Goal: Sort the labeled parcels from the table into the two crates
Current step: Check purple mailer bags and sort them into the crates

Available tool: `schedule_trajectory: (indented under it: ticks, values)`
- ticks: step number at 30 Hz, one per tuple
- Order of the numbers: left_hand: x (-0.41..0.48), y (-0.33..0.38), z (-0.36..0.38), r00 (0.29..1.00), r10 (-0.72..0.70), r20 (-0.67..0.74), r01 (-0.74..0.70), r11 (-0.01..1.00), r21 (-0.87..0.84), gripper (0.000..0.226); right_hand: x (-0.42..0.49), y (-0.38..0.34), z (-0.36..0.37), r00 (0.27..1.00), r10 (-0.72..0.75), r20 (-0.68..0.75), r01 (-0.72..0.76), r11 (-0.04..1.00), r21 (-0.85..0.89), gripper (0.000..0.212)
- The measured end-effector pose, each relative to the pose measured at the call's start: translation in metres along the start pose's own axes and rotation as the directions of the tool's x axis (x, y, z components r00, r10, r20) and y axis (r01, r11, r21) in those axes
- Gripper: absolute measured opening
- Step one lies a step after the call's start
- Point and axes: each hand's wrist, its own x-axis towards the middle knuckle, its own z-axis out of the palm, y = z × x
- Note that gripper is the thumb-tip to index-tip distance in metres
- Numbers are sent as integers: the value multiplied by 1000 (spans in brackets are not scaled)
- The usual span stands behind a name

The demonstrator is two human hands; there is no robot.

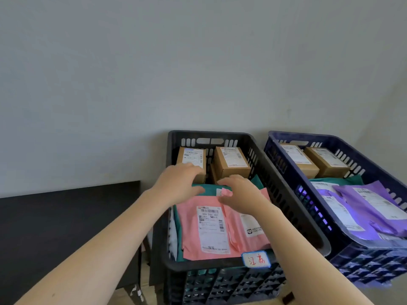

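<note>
Two crates stand side by side against the wall: a black crate [198,267] on the left and a blue crate [363,267] on the right. The black crate holds two cardboard boxes [231,164] at its far end and one teal mailer [209,189] in front of them. Two pink parcels overlap on top: the upper pink mailer [211,230], with a white barcode label, and the lower pink mailer [253,227] showing at its right. A white tag [256,259] with red handwriting sits on the near rim. The blue crate holds two labeled brown boxes [328,161], one teal pouch [337,180] and at least two purple mailers [374,203]; the exact count is not determinable. Both hands are inside the black crate. The right hand [240,192] pinches the crumpled far corner of the upper pink mailer. The left hand [180,183] lies bent over the teal mailer's far edge; whether it grasps anything cannot be told. A dark desk [66,216] stands left of the crates.
</note>
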Motion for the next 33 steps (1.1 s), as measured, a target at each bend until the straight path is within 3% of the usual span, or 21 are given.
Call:
schedule_trajectory:
  ticks: [5, 12, 24, 33]
  values:
    - [-49, -42, -13, 946, -107, -306, 41, 976, -215, 32, -6, -63, 12, 974, -89, -210, 118, 984, 130, 38]
    - [-119, -107, -7, 868, -290, -403, 187, 943, -274, 21, -2, -150, 43, 931, -202, -306, 278, 932, 233, 31]
    - [-236, -228, -5, 788, -549, -277, 494, 834, -248, 29, 6, -293, 135, 912, -363, -192, 409, 843, 350, 29]
    - [-291, -281, 18, 692, -708, -139, 649, 695, -309, 33, 19, -343, 191, 922, -387, 15, 355, 861, 364, 27]
